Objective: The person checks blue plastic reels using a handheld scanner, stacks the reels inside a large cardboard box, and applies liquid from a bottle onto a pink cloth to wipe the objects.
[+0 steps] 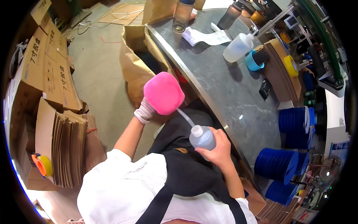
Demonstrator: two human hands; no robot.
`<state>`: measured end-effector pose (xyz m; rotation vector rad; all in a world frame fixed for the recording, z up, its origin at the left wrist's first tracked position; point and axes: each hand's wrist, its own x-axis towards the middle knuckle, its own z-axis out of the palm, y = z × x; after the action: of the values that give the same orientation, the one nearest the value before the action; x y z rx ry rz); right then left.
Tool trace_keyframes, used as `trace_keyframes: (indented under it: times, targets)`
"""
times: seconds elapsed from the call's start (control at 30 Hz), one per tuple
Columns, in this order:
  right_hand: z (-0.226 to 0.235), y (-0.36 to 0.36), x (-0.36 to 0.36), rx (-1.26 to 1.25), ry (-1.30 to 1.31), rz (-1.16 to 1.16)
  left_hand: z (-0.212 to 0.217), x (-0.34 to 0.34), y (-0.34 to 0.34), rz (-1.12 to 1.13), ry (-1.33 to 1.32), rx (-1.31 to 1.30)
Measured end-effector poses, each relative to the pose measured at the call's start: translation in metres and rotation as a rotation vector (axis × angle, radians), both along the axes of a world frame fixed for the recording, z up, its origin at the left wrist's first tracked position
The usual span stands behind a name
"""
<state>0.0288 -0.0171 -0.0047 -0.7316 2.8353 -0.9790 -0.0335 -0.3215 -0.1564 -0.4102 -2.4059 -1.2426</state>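
Bottle (204, 140): over the lap, spout reaching the pink pad's edge; contact unclear
Right hand (220, 148): fingers and thumb wrapped around the bottle
Pink pad (164, 93): at the left hand, near the bottle
Left hand (145, 110): gloved, behind the pad; finger opening cannot be told
Bag (130, 61): open, beyond the pad
Surface (246, 121): right, bearing blue spools (276, 165)

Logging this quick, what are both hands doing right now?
Left hand: holding up a pink pad; fingers hidden, so closure can't be told.
Right hand: closed around a squeeze bottle.
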Motion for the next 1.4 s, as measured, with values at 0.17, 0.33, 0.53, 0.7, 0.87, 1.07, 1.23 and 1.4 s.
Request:
trace_keyframes:
  times: [0.17, 0.33, 0.53, 0.7, 0.87, 1.07, 1.23, 1.4]
  targets:
    - [0.007, -0.019, -0.004, -0.006, 0.06, 0.067, 0.002, -0.003, 0.019, -0.197, -0.309, 0.633]
    - [0.009, -0.022, -0.022, -0.046, 0.125, -0.067, 0.001, 0.001, 0.034, -0.208, -0.298, 0.586]
    - [0.005, 0.019, -0.002, 0.014, 0.079, -0.164, 0.028, 0.0, 0.036, -0.156, -0.056, 0.072]
    - [0.011, 0.018, 0.015, 0.012, 0.044, -0.055, 0.036, 0.009, 0.047, -0.262, -0.224, 0.427]
    - [0.014, -0.007, -0.005, -0.033, 0.141, -0.064, 0.033, 0.004, 0.055, -0.369, -0.384, 0.8]
    - [0.012, 0.015, -0.004, -0.002, 0.136, -0.163, 0.046, 0.01, 0.064, -0.401, -0.477, 1.046]
    - [0.017, 0.016, 0.011, -0.01, 0.103, -0.085, 0.039, 0.005, 0.064, -0.269, -0.253, 0.495]
    - [0.021, 0.013, -0.004, -0.038, 0.134, -0.178, 0.049, 0.004, 0.073, -0.308, -0.346, 0.766]
